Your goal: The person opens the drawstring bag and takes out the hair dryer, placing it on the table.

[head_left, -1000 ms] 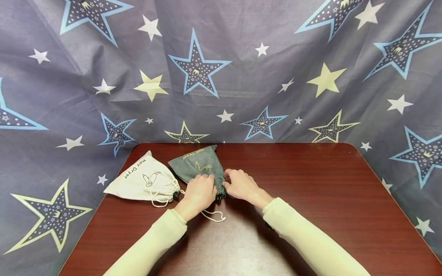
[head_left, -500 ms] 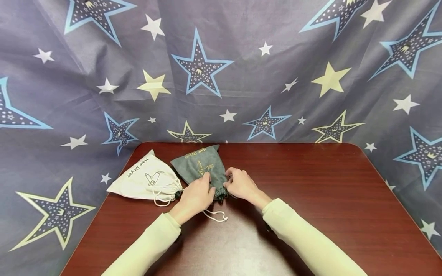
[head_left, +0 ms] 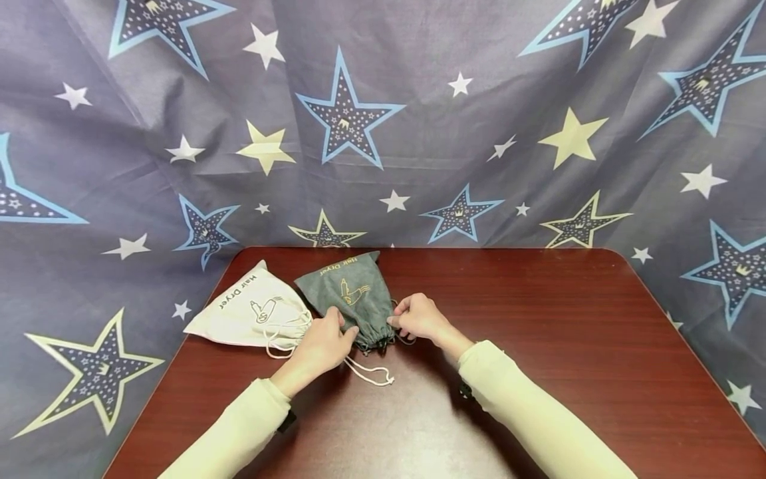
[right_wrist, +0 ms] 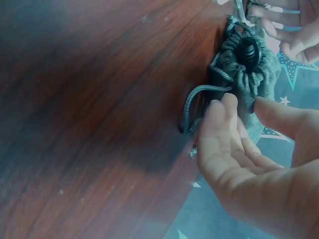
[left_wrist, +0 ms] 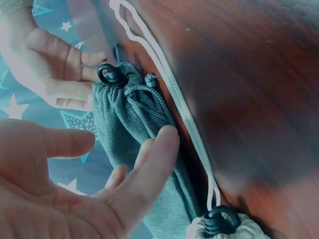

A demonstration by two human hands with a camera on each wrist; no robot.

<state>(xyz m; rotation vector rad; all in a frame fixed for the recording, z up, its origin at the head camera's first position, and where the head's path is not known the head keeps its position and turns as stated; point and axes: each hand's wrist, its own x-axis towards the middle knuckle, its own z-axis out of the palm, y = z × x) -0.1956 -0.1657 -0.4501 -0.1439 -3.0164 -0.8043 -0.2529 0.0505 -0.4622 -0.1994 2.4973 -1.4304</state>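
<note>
Grey woven pouch (head_left: 362, 299) lies puckered between fingers (left_wrist: 158, 157).

- Grey drawstring bag (head_left: 353, 293) lies flat on the table (head_left: 556, 346), its gathered mouth toward 5 o'clock; gold "Hair Dryer" lettering sits at its 12 o'clock end.
- White drawstring bag (head_left: 239, 309), with dark "Hair Dryer" lettering, lies beside it at 9 o'clock, its mouth end toward 4 o'clock, partly behind the left hand (head_left: 323, 340).
- That hand is at the grey bag's 7 o'clock edge; contact is unclear.
- Right hand (head_left: 420, 315), at its 3 o'clock, has fingertips at the cloth's edge.
- White cord (head_left: 377, 382) loops onto the wood at 5 o'clock from the grey bag.
- Star-patterned curtain (head_left: 413, 133) hangs at the table's 12 o'clock.
</note>
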